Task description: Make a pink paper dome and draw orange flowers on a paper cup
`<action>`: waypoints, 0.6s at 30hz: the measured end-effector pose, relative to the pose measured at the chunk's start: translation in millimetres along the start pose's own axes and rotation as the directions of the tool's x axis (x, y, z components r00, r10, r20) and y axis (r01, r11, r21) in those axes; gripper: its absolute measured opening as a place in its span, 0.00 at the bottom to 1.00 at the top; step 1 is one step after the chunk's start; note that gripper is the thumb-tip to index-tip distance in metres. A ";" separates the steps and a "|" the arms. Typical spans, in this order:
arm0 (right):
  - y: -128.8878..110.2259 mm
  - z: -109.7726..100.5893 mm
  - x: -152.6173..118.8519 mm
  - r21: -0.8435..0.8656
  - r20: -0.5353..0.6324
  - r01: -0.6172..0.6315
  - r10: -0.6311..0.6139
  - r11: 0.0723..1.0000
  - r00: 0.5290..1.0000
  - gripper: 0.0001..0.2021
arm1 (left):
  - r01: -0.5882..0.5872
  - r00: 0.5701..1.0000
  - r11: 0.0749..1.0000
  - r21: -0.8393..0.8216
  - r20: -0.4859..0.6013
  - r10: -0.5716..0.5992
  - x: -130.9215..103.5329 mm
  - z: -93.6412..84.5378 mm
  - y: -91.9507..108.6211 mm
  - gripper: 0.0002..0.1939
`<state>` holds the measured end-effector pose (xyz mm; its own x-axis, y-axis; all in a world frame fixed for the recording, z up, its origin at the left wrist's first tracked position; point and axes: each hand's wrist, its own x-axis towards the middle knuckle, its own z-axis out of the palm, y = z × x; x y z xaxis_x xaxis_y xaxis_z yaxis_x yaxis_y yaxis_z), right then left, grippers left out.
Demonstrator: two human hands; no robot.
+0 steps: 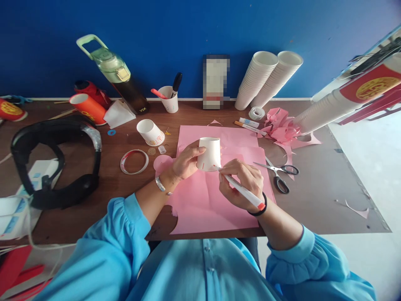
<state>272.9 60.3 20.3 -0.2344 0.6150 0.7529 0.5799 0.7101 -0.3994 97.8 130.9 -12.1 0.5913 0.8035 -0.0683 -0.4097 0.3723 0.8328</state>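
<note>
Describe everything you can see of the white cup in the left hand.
The white cup looks like smooth paper and slightly wider toward its lower end, where short red marks sit near the edge. Its axis is close to vertical. The left hand holds it over the pink paper, thumb on its near left side. The tip of the white pen in the right hand is at its lower right; contact is too small to confirm.

Seems lit from the right, washing the brown wooden table (pixel 326 179) to hazy grey and brightening the held, tapered white paper cup (pixel 207 154). Dims toward the left. Stretches and softens at the edges. Reads fairly sharp centrally, except for coarse pixelation over an upright rectangular object (pixel 216 81).
</note>
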 end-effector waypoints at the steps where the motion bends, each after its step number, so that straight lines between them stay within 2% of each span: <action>1: 0.0 -0.1 0.2 -0.006 -0.002 0.000 0.000 1.000 1.000 0.11 | 0.001 1.000 1.000 -0.001 0.002 -0.001 0.1 -0.2 -0.1 0.27; 18: 0.3 -0.6 1.4 -0.014 0.002 0.008 -0.007 1.000 1.000 0.11 | -0.012 1.000 1.000 -0.011 0.024 0.012 -0.2 -2.4 -2.1 0.24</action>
<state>273.2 61.2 21.5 -0.2405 0.6104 0.7547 0.5888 0.7099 -0.3866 96.9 131.1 -15.1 0.6026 0.7968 -0.0450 -0.4245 0.3679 0.8273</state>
